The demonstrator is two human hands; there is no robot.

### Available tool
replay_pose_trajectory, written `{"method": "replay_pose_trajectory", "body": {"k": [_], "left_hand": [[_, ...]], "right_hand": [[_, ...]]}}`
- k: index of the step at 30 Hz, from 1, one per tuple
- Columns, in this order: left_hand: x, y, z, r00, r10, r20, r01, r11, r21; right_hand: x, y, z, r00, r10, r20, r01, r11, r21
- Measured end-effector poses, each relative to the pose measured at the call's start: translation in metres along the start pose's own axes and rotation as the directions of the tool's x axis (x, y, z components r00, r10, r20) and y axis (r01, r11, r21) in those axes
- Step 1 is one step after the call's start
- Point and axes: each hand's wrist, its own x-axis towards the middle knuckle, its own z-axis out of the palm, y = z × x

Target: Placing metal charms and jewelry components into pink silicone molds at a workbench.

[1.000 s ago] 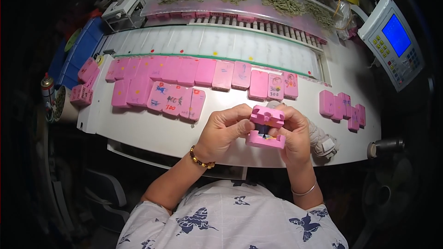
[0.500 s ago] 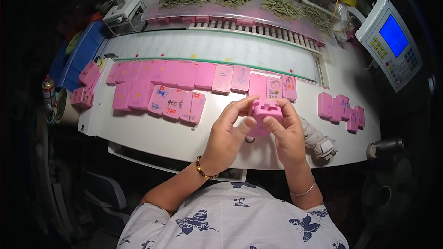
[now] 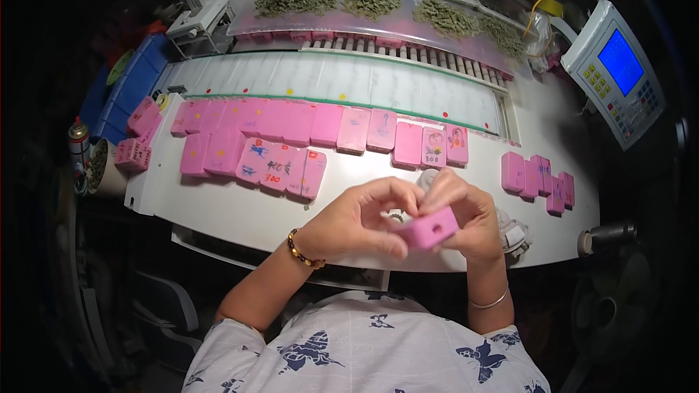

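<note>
Between my two hands, above the front of the white table, is a small pink block (image 3: pixel 428 230) with a dark round hole in its facing side. My left hand (image 3: pixel 344 220) curls around the block's left end, thumb along the near side. From the other side my right hand (image 3: pixel 475 212) grips it, with fingers bent over the top; some fingertips are blurred or hidden. Beyond the hands stand rows of similar pink blocks (image 3: pixel 297 120), several with coloured marks. A joined group of them (image 3: pixel 280 167) lies to the left of my hands.
A greyish cloth bundle (image 3: pixel 514 236) lies by my right wrist. More pink blocks (image 3: pixel 513 172) stand at the right, below a control panel with a blue screen (image 3: pixel 621 62). Rollers (image 3: pixel 404 49) and a clear sheet bearing dried green heaps (image 3: pixel 371 1) are at the back.
My hands have come down nearer to me with the pink block. It has turned: the notched end no longer shows, and a side with a hole does.
</note>
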Motion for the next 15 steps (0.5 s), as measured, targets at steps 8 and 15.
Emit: {"method": "replay_pose_trajectory", "body": {"k": [8, 15], "left_hand": [[0.025, 0.031, -0.027, 0.962, -0.241, -0.131, 0.258, 0.956, 0.137], [0.054, 0.058, -0.188, 0.713, 0.396, -0.579, 0.45, 0.376, 0.81]], "right_hand": [[0.013, -0.003, 0.008, 0.887, 0.234, -0.399, -0.211, 0.972, 0.101], [-0.01, 0.005, -0.023, 0.818, 0.119, -0.563, -0.264, 0.947, -0.184]]}}
